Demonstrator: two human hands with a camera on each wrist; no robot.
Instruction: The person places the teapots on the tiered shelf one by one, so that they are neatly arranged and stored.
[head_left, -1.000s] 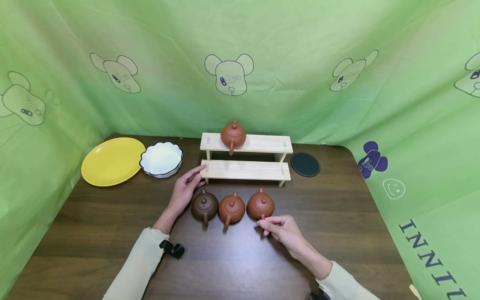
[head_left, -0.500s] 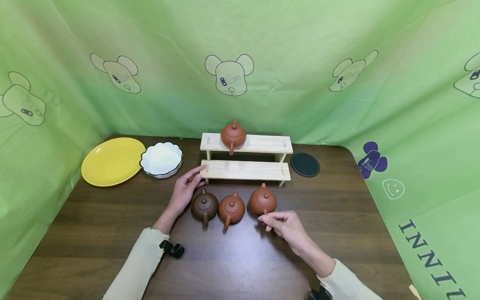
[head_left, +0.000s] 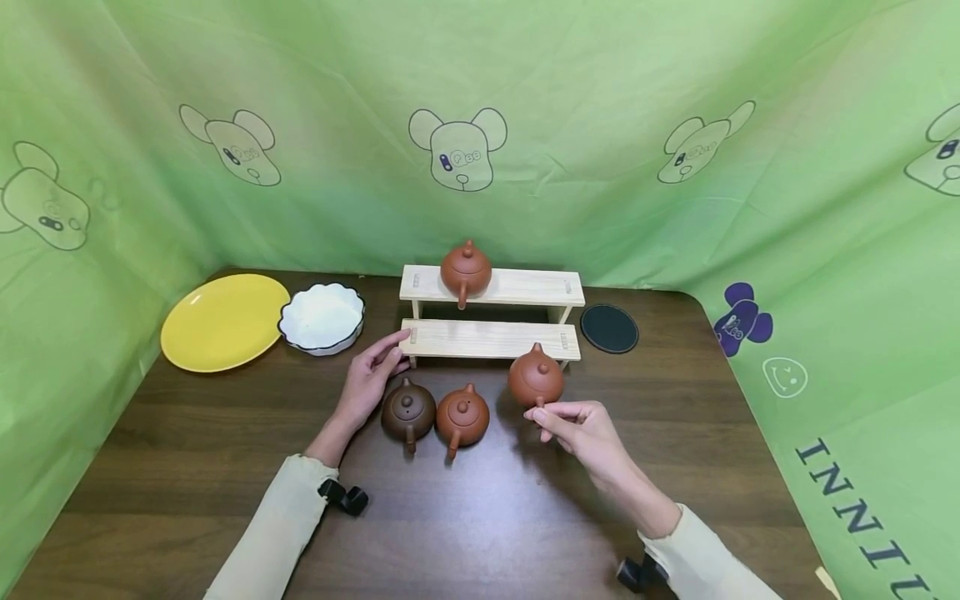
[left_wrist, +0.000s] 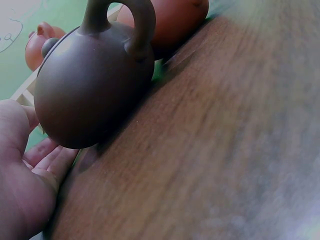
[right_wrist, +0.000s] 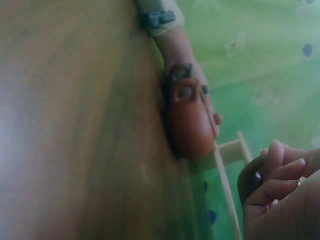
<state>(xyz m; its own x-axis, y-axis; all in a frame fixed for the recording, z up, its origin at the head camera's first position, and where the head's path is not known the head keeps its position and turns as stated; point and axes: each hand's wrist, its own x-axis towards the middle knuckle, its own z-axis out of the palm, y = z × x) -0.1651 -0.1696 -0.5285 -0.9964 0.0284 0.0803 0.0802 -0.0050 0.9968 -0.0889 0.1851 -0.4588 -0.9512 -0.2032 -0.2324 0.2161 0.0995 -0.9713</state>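
Note:
My right hand [head_left: 588,433] pinches the handle of a reddish-brown clay teapot [head_left: 536,379], raised off the table at the front right of the lower step of a pale wooden two-step stand [head_left: 487,340]. Its spout faces away from me. My left hand [head_left: 369,379] touches the left end of that step with fairly straight fingers. Beside it, a dark brown teapot [head_left: 408,414] and an orange-brown teapot [head_left: 462,419] sit on the table. One more red-brown teapot [head_left: 467,271] stands on the upper step. In the left wrist view the dark teapot [left_wrist: 95,85] partly hides the stand.
To the left lie a yellow oval plate [head_left: 225,325] and a white scalloped bowl [head_left: 324,318] with a dark rim. A round black coaster [head_left: 610,328] lies right of the stand. Green printed cloth [head_left: 570,192] encloses the back and sides of the wooden table [head_left: 465,533].
My right hand has lifted the right-hand teapot off the table and carried it forward and slightly right, up to the lower step's front. The left hand has stayed at the stand's left end.

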